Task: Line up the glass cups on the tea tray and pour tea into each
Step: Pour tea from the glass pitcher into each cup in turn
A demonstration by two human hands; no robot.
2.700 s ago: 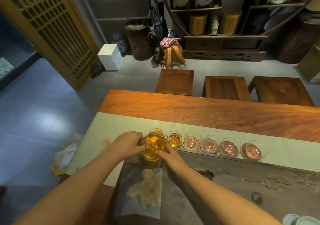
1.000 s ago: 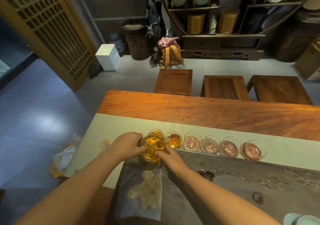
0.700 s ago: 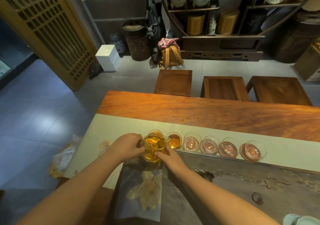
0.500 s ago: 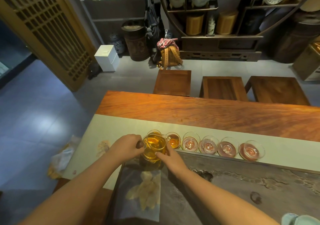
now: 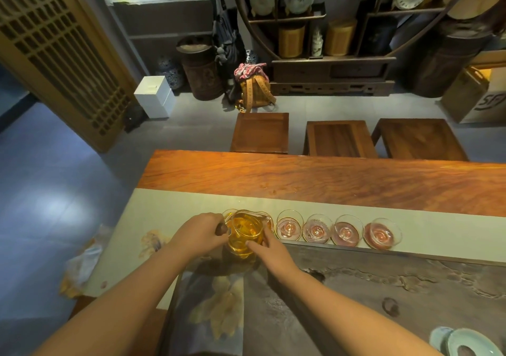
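A glass pitcher [image 5: 244, 234] of amber tea is held over the left end of a row of glass cups. My left hand [image 5: 200, 235] grips its dark handle. The fingertips of my right hand [image 5: 269, 251] touch its right side. The leftmost cup [image 5: 226, 214] and the second cup [image 5: 269, 221] are mostly hidden behind the pitcher. Several more cups stand in line to the right, from one beside the pitcher [image 5: 289, 225] to the last cup [image 5: 382, 235]; they look pinkish and hold no amber tea. The row stands on a pale runner [image 5: 180, 207] along the far edge of the dark stone tea tray [image 5: 383, 287].
The long wooden table [image 5: 301, 180] stretches beyond the runner, with three wooden stools [image 5: 339, 139] behind it. A translucent cloth with a leaf pattern [image 5: 216, 312] lies on the tray's left end. A celadon dish [image 5: 465, 344] sits at the bottom right corner.
The pitcher has shifted a little to the right and now covers most of the second cup, which showed amber tea before. Both hands have stayed on the pitcher.
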